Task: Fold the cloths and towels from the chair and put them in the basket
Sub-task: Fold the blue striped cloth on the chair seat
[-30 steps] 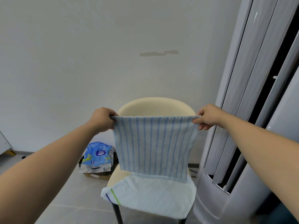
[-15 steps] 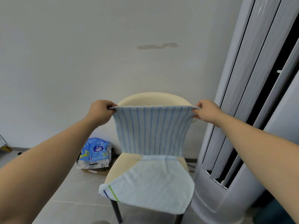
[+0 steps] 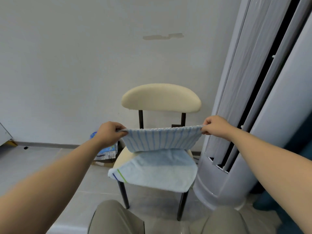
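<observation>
Head view: at frame centre, the left hand [image 3: 108,132] and right hand [image 3: 213,126] each pinch a top corner of the striped cloth [image 3: 162,141], stretched between them. Its lower edge touches the pale blue towel [image 3: 157,171] lying on the chair [image 3: 161,98] seat just below.

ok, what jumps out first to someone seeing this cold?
A blue-striped cloth stretched between the left hand and right hand, dead centre, over the chair. Under it a pale blue towel covers the seat, and a tall grey louvred unit fills the right side.
</observation>
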`<state>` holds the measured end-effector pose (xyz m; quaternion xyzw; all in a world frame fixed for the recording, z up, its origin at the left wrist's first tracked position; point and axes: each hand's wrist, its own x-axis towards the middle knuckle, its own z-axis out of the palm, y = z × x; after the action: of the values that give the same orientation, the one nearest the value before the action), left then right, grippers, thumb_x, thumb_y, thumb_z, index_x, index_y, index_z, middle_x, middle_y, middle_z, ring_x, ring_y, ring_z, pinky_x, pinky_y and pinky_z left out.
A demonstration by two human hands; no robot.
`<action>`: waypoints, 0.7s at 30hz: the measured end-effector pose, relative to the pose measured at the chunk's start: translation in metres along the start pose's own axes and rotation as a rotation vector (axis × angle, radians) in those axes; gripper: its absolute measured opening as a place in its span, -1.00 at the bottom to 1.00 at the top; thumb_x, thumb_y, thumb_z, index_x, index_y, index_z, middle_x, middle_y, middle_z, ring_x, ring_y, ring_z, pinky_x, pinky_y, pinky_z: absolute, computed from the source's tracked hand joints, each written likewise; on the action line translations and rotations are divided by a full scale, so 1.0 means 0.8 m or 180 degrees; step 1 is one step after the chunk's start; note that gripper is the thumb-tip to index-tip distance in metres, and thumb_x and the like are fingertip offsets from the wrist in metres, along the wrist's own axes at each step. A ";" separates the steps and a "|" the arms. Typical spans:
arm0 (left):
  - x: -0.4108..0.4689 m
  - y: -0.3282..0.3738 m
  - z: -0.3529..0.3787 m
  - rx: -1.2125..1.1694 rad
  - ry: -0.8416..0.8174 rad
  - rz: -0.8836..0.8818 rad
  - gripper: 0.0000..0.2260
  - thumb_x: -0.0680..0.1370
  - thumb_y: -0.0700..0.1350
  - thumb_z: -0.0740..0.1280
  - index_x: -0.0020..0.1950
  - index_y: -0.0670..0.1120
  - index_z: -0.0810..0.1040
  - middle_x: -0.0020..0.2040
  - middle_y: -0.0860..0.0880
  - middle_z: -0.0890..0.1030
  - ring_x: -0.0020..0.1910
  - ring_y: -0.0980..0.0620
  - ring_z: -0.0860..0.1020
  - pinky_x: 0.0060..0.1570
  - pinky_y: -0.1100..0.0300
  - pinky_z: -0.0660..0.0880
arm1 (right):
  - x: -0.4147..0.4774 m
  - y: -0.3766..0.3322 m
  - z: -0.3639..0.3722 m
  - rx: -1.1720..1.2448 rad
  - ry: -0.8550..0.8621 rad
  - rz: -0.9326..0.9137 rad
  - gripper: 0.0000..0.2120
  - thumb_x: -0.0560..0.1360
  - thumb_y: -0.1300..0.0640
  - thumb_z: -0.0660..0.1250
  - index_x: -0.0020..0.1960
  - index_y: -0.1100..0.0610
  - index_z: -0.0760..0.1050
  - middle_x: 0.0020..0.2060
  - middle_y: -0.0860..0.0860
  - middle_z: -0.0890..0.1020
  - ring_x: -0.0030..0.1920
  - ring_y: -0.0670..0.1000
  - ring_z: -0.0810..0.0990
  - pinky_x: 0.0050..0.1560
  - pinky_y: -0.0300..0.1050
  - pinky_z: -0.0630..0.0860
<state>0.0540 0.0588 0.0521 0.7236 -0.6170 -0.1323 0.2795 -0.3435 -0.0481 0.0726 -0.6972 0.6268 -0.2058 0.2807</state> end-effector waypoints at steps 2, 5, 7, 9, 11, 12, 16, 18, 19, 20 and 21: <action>-0.027 -0.009 0.013 0.0017 -0.0172 -0.0001 -0.94 0.50 -0.10 0.45 -0.16 0.03 0.67 -0.28 0.09 0.66 -0.24 0.11 0.59 -0.30 0.39 0.39 | -0.021 0.014 0.013 -0.0032 -0.0109 0.0040 -0.95 0.33 0.21 0.45 -0.27 0.20 0.62 -0.33 0.07 0.71 -0.14 0.10 0.71 0.04 0.13 0.66; -0.065 -0.020 0.031 0.0173 -0.0345 -0.0001 -0.87 0.51 -0.07 0.43 -0.24 0.07 0.61 -0.35 0.13 0.60 -0.29 0.13 0.56 -0.28 0.27 0.40 | -0.053 0.033 0.033 -0.0137 -0.0205 0.0077 -0.96 0.33 0.22 0.43 -0.28 0.19 0.63 -0.33 0.07 0.71 -0.12 0.12 0.71 0.04 0.10 0.65; -0.087 -0.027 0.043 0.0267 -0.0343 -0.0038 -0.88 0.50 -0.05 0.43 -0.21 -0.04 0.64 -0.33 0.03 0.62 -0.25 0.04 0.59 -0.23 0.14 0.48 | -0.075 0.044 0.046 -0.0231 -0.0252 0.0091 -0.95 0.34 0.21 0.42 -0.29 0.18 0.62 -0.32 0.09 0.71 -0.12 0.13 0.70 -0.01 0.05 0.64; -0.109 -0.033 0.055 0.0298 -0.0335 -0.0040 -0.88 0.50 -0.05 0.43 -0.21 -0.05 0.64 -0.36 0.05 0.60 -0.28 0.07 0.57 -0.27 0.24 0.45 | -0.092 0.056 0.060 -0.0260 -0.0239 0.0141 -0.94 0.35 0.20 0.41 -0.30 0.17 0.61 -0.32 0.10 0.70 -0.15 0.14 0.69 -0.12 0.01 0.63; -0.129 -0.038 0.066 0.0340 -0.0363 0.0022 -0.90 0.50 -0.06 0.43 -0.21 -0.02 0.64 -0.33 0.06 0.59 -0.26 0.07 0.55 -0.32 0.32 0.37 | -0.108 0.069 0.071 -0.0200 -0.0215 0.0217 -0.94 0.35 0.21 0.41 -0.29 0.17 0.62 -0.34 0.09 0.70 -0.19 0.12 0.68 -0.20 -0.04 0.61; -0.137 -0.041 0.071 0.0379 -0.0402 0.0041 -0.91 0.51 -0.06 0.42 -0.18 -0.03 0.65 -0.30 0.04 0.61 -0.25 0.06 0.55 -0.33 0.34 0.36 | -0.115 0.076 0.075 -0.0167 -0.0235 0.0244 -0.94 0.35 0.22 0.41 -0.28 0.19 0.62 -0.33 0.09 0.71 -0.19 0.10 0.69 -0.20 -0.07 0.60; -0.153 -0.052 0.085 0.0374 -0.0510 0.0109 -0.91 0.51 -0.07 0.42 -0.21 0.01 0.63 -0.27 -0.01 0.62 -0.25 0.07 0.55 -0.29 0.26 0.40 | -0.129 0.098 0.086 -0.0143 -0.0294 0.0313 -0.91 0.36 0.21 0.41 -0.23 0.25 0.63 -0.33 0.07 0.71 -0.21 0.08 0.70 -0.11 -0.03 0.63; -0.151 -0.056 0.093 0.0295 -0.0523 0.0149 -0.92 0.51 -0.09 0.43 -0.19 0.04 0.64 -0.24 0.03 0.64 -0.19 0.07 0.59 -0.17 0.14 0.48 | -0.129 0.104 0.089 -0.0103 -0.0380 0.0312 -0.90 0.39 0.21 0.41 -0.23 0.26 0.60 -0.34 0.07 0.66 -0.28 0.07 0.61 -0.22 -0.07 0.57; -0.149 -0.059 0.098 0.0258 -0.0520 0.0141 -0.93 0.51 -0.09 0.42 -0.17 0.04 0.65 -0.22 0.06 0.65 -0.17 0.10 0.59 -0.14 0.15 0.50 | -0.128 0.108 0.091 -0.0086 -0.0425 0.0316 -0.90 0.40 0.20 0.42 -0.25 0.23 0.59 -0.36 0.05 0.61 -0.30 0.05 0.53 -0.27 -0.10 0.48; -0.147 -0.061 0.103 0.0203 -0.0503 0.0133 -0.93 0.52 -0.10 0.42 -0.15 0.06 0.65 -0.20 0.09 0.66 -0.16 0.15 0.59 -0.13 0.20 0.50 | -0.127 0.112 0.094 -0.0051 -0.0450 0.0311 -0.90 0.40 0.20 0.43 -0.27 0.20 0.58 -0.37 0.04 0.56 -0.30 0.03 0.48 -0.29 -0.13 0.41; -0.143 -0.064 0.109 0.0154 -0.0472 0.0122 -0.91 0.52 -0.10 0.41 -0.14 0.08 0.65 -0.19 0.12 0.66 -0.15 0.19 0.58 -0.15 0.26 0.47 | -0.124 0.117 0.099 0.0000 -0.0444 0.0325 -0.89 0.40 0.19 0.44 -0.29 0.17 0.58 -0.37 0.02 0.55 -0.29 0.01 0.46 -0.29 -0.14 0.37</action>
<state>0.0257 0.1528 -0.0647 0.7064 -0.6528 -0.1652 0.2180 -0.3771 0.0550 -0.0416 -0.6770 0.6404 -0.1421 0.3338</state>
